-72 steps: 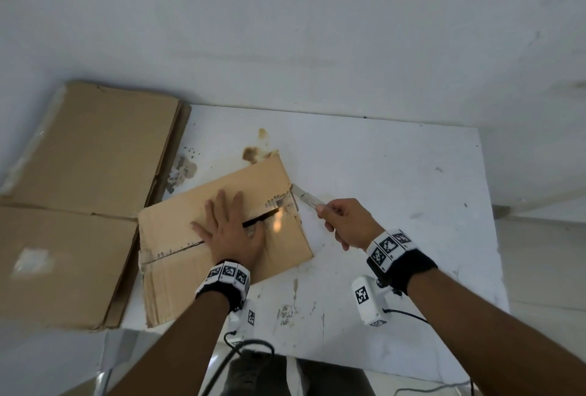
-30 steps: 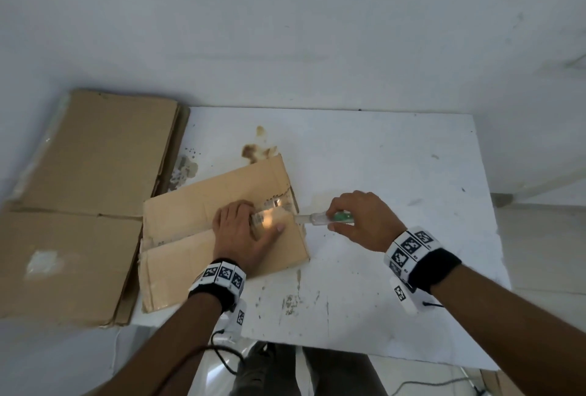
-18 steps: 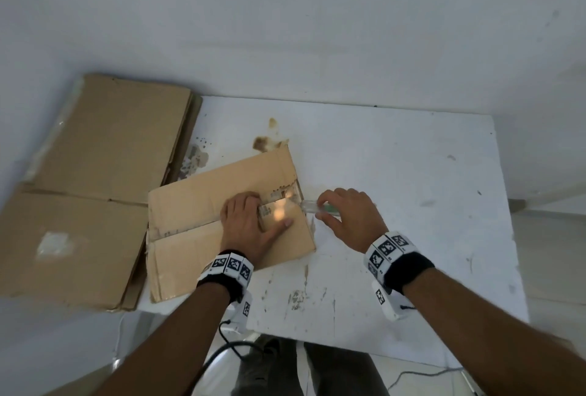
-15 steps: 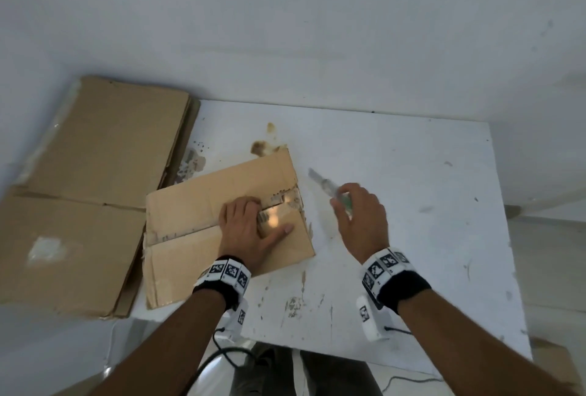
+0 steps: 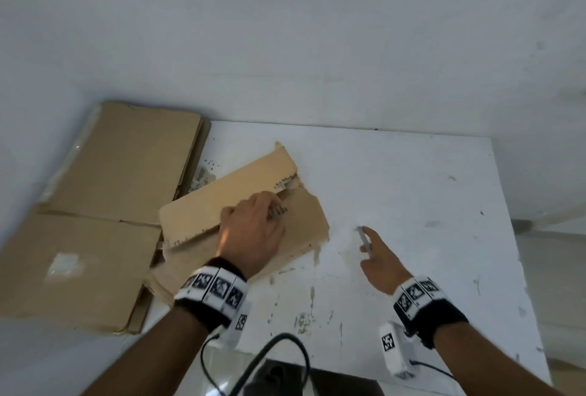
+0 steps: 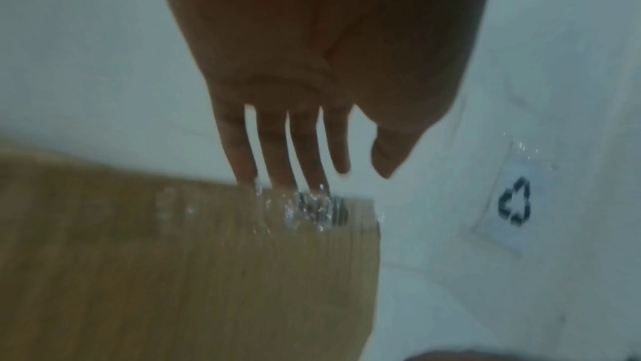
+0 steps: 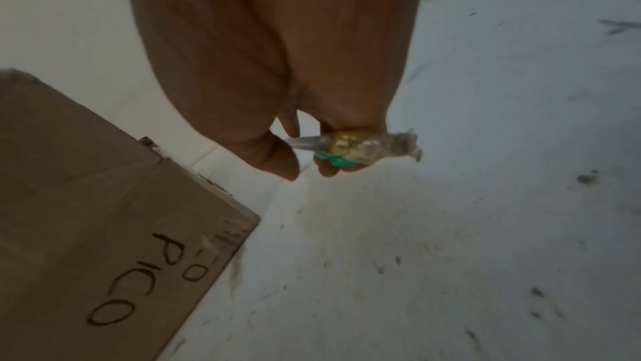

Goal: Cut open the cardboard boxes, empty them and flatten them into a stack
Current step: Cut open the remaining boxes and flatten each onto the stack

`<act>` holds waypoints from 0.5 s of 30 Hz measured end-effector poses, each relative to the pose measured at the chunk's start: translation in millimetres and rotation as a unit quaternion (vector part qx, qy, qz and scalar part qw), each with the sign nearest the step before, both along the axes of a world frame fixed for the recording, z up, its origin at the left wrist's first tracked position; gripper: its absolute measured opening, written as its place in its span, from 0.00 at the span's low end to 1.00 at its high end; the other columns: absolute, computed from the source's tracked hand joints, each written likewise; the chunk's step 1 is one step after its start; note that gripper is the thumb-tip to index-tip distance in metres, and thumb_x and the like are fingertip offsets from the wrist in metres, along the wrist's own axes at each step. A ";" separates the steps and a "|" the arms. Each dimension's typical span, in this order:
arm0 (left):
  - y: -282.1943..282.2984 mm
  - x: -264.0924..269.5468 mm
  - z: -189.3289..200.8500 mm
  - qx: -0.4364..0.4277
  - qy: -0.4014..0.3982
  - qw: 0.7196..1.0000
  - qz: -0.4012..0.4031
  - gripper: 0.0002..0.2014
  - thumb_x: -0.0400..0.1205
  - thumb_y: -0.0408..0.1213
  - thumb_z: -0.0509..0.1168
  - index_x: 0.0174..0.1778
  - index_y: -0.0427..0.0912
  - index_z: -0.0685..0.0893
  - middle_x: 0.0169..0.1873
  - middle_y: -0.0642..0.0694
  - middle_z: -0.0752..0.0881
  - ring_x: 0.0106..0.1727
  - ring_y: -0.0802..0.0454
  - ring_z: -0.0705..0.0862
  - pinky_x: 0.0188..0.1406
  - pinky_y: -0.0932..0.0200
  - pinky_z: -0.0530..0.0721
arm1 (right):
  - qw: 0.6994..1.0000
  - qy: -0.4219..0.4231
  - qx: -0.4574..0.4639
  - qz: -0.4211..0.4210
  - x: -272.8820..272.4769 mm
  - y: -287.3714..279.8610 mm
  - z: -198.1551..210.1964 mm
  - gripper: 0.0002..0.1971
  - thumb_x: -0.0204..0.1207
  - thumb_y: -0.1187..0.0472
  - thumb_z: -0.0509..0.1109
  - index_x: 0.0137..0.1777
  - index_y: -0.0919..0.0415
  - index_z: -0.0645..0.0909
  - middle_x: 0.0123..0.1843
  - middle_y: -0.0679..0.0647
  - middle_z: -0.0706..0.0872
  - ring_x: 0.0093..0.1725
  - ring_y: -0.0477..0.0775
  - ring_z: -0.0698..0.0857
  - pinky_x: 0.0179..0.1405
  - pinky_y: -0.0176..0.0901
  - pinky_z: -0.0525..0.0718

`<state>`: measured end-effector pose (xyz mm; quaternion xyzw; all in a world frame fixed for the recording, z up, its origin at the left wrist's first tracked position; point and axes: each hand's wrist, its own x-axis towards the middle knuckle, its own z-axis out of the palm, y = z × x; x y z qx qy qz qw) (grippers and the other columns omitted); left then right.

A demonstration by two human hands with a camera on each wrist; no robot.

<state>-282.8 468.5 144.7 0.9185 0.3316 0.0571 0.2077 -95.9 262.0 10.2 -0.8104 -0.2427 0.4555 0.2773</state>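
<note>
The box (image 5: 241,215) lies on the white table (image 5: 412,192), just right of a stack (image 5: 95,205) of flattened cardboard that overhangs the table's left edge, and its far flap is lifted. The left hand (image 5: 250,230) has its fingers (image 6: 274,147) nearly straight and slightly apart, their tips at the taped edge of the flap. The right hand (image 5: 380,262) hovers over the table, apart from the box, with thumb and fingers pinching a cutter (image 7: 350,146), blade (image 5: 364,238) pointing away.
</note>
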 end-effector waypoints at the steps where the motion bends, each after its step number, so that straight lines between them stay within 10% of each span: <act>1: -3.5 -7.3 13.1 -0.029 -0.008 0.999 -0.035 0.10 0.85 0.54 0.61 0.58 0.56 0.79 0.50 0.60 0.84 0.52 0.59 0.82 0.63 0.47 0.80 | 1.000 -0.011 -0.018 0.003 1.2 -4.3 -5.4 0.38 0.82 0.70 0.61 0.88 0.47 0.53 0.80 0.60 0.71 0.71 0.63 0.78 0.62 0.48 0.78; 4: -19.8 -40.7 42.0 -0.165 0.013 0.981 -0.099 0.20 0.88 0.59 0.53 0.57 0.52 0.86 0.50 0.58 0.86 0.51 0.62 0.83 0.53 0.53 0.83 | 0.995 -0.076 -0.062 0.002 -2.4 -6.7 -9.4 0.40 0.83 0.62 0.66 0.90 0.55 0.49 0.86 0.62 0.63 0.84 0.63 0.64 0.82 0.52 0.63; 8: -29.7 -97.7 31.2 -0.275 0.088 0.957 -0.032 0.14 0.87 0.50 0.64 0.69 0.61 0.80 0.61 0.64 0.85 0.63 0.65 0.82 0.65 0.57 0.82 | 0.987 -0.106 0.049 -0.108 -27.5 5.4 16.3 0.25 0.84 0.53 0.70 0.79 0.59 0.75 0.80 0.60 0.76 0.79 0.63 0.74 0.78 0.52 0.70; 11: -21.5 -121.3 -1.7 -0.190 0.212 0.959 -0.004 0.44 0.68 0.69 0.74 0.79 0.59 0.66 0.73 0.58 0.70 0.74 0.53 0.69 0.75 0.49 0.72 | 0.968 0.095 0.149 -0.179 -57.8 12.7 60.0 0.14 0.87 0.44 0.61 0.64 0.46 0.83 0.65 0.50 0.88 0.67 0.53 0.84 0.63 0.41 0.80; 15: -3.5 -107.0 -51.1 -0.054 0.376 0.923 -0.059 0.63 0.63 0.79 0.69 0.88 0.48 0.55 0.86 0.48 0.58 0.88 0.44 0.50 0.87 0.39 0.43 | 0.916 0.269 0.176 -0.238 -81.1 11.3 67.1 0.13 0.84 0.42 0.67 0.62 0.44 0.84 0.61 0.52 0.92 0.60 0.52 0.90 0.68 0.58 0.84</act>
